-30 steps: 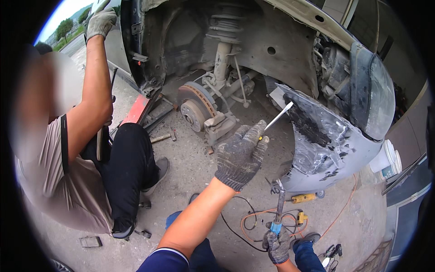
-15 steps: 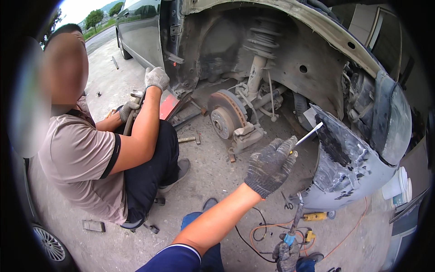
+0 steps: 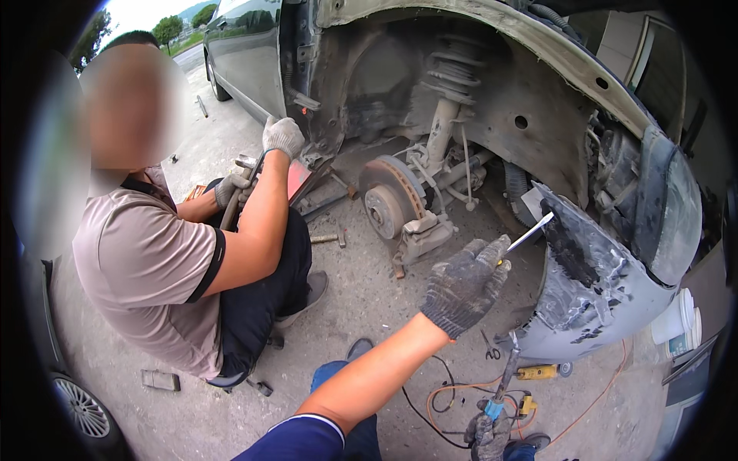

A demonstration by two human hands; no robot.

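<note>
My left hand (image 3: 465,287), in a dark grey knit glove, is closed round a screwdriver (image 3: 530,233) with a bright metal shaft and a bit of yellow at the handle. Its tip lies at the black, scraped corner of a grey bumper (image 3: 626,311); contact I cannot tell. Low in the picture my right hand (image 3: 489,435), gloved too, grips a tube-nosed hand tool (image 3: 506,375) with a blue collar, perhaps a hot-air gun. That tube points up toward the bumper's lower edge. Whitish, smeared, rough patches cover the bumper's damaged end.
A co-worker (image 3: 154,265) squats at left, gloved hands on a hammer-like tool (image 3: 232,203). The open wheel well shows a brake disc (image 3: 384,201) and a spring strut (image 3: 444,127). Scissors (image 3: 490,347), a yellow power tool (image 3: 538,372), an orange cord (image 3: 588,411) and a hammer (image 3: 329,237) lie on the ground.
The whole view has shifted slightly, so things sit a little further right and lower. The co-worker's head has turned. Both my hands keep their holds, with the screwdriver still at the bumper's black corner.
</note>
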